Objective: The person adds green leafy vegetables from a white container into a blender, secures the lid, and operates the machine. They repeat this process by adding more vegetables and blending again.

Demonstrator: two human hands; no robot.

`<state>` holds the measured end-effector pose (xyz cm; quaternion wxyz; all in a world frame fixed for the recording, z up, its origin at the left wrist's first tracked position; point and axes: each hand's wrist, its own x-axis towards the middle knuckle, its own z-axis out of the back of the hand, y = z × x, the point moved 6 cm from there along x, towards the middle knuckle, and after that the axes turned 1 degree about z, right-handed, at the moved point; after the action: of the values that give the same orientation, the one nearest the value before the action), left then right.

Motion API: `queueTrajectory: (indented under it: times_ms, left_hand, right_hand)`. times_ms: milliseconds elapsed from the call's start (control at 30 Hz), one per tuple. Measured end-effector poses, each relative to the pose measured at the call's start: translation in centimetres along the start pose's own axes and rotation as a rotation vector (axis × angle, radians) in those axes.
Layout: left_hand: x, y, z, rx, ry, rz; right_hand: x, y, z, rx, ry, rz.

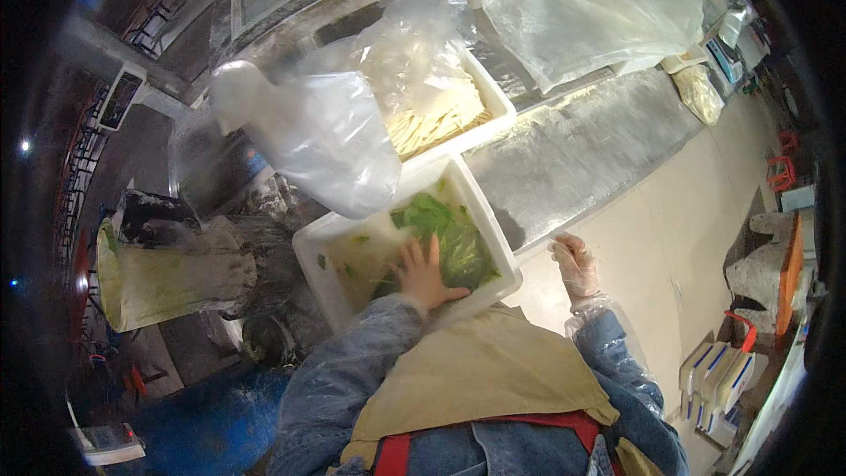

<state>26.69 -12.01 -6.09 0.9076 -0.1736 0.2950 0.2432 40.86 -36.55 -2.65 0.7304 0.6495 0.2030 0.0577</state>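
I see the leafy greens [463, 242] in the white tub [484, 204], just ahead and right of the nearer left hand [423, 275], fingers spread against them, while the right hand [577, 266], fingers curled together, hangs outside the tub.

Blue sleeves [352, 370], tan apron [485, 370] — red straps [392, 456]

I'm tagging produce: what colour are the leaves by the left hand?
The leaves are green, light to dark, best seen in the head view.
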Motion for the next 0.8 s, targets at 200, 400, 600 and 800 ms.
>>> queueTrajectory:
  times_ms: [200,400,600,800]
  left_hand:
    - [0.8,-0.3,0.3,0.020,-0.129,-0.148]
    - [1.4,3.7,0.9,-0.169,-0.100,-0.171]
    - [1.5,3.6,4.4,-0.198,-0.096,-0.431]
    - [5.4,-0.5,7.0,0.003,-0.132,-0.590]
  right_hand:
    - [-0.7,-0.6,-0.1,-0.065,-0.006,-0.014]
    - [-1.2,-1.4,0.9,0.032,-0.047,-0.061]
    - [-1.1,-2.1,0.8,0.075,-0.063,-0.108]
    - [-0.2,-2.2,0.3,-0.021,-0.080,-0.032]
